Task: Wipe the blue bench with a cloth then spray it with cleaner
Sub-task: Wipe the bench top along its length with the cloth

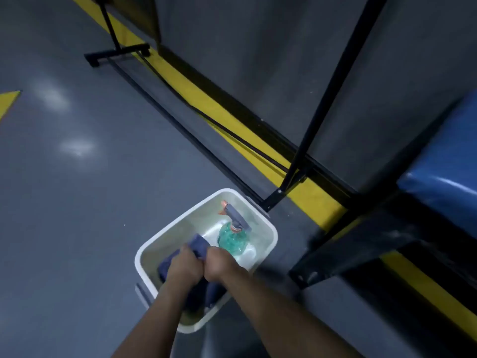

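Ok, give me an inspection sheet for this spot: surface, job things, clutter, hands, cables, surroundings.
Surface: grey floor, glossy, light glare.
Job things: cloth and spray bottle in white tub; blue bench at right, untouched.
Clutter: nothing seen.
Hands: left hand and right hand both grip the cloth over the tub.
Cables: black cable along the yellow stripe.
Surroundings: black frame, grey wall.

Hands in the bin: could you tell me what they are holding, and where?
Both the left hand and right hand grip the blue cloth at its bunched middle.
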Available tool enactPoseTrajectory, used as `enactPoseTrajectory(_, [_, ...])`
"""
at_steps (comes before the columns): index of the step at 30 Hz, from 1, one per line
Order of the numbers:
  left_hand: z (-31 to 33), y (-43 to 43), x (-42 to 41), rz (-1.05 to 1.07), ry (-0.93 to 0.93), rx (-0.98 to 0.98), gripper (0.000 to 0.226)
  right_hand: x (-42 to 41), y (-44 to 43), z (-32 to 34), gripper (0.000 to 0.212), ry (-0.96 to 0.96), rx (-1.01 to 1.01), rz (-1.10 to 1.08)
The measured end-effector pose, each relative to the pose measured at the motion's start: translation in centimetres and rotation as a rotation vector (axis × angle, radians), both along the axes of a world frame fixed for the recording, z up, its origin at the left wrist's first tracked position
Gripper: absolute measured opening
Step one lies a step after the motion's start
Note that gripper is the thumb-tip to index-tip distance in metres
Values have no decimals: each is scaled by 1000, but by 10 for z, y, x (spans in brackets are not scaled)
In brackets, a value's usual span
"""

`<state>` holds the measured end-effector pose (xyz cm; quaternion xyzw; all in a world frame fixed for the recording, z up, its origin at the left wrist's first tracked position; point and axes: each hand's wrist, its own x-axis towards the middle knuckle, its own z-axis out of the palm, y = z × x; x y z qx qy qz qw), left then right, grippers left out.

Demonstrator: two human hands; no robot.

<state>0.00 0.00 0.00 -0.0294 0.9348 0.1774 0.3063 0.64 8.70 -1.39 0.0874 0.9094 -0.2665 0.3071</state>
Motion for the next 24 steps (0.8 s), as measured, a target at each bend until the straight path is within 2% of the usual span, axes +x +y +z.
enactPoseTrajectory(2, [-15,-3,3,10,38,22,40,-4,-4,-12,40,-39,21,-65])
enactPoseTrajectory(4, [-27,-8,7,116,17,48,13,-8,-2,-25,42,-71,3,-157])
enactPoseTrajectory(5, [-37,-9,6,195,-7,81,21,-9,-2,-28,41,-91,-15,-207])
enactPoseTrajectory(6, [-37,-6,6,279,-34,119,39,-8,0,-31,41,-102,-27,-253])
enactPoseTrajectory(7, [-41,-6,6,281,-61,124,47,-9,-1,-33,42,-106,-31,-286])
enactPoseTrajectory(8, [-39,-3,7,237,-55,113,47,-9,-1,-33,44,-111,-22,-297])
enactPoseTrajectory(9, [-41,-2,6,257,-37,135,37,-10,-2,-35,45,-124,-18,-301])
enactPoseTrajectory(10, [-42,-2,6,227,-13,133,15,-11,-4,-37,47,-137,-8,-286])
enactPoseTrajectory(11, [-44,0,7,249,-39,133,12,-11,-6,-37,48,-154,-8,-269])
enactPoseTrajectory(12, [-48,2,9,232,-76,103,33,-12,-9,-37,50,-165,1,-243])
enactPoseTrajectory(14, [-55,4,12,217,-135,99,49,-13,-9,-40,55,-154,2,-283])
enactPoseTrajectory(16, [-62,6,14,183,-122,36,48,-13,-7,-40,58,-140,-2,-317])
enactPoseTrajectory(17, [-66,6,14,231,-78,59,43,-13,-6,-40,57,-146,-22,-313])
enactPoseTrajectory(19, [-58,9,14,280,-72,6,19,-12,-5,-38,49,-171,-105,-297])
enactPoseTrajectory(21, [-50,7,16,312,-76,-14,18,-9,-7,-29,42,-158,-153,-260])
enactPoseTrajectory(22, [-45,7,20,323,-112,32,7,-9,-9,-24,40,-136,-166,-239])
enactPoseTrajectory(24, [-39,4,25,344,-98,95,31,-5,-13,-11,37,-59,-199,-218])
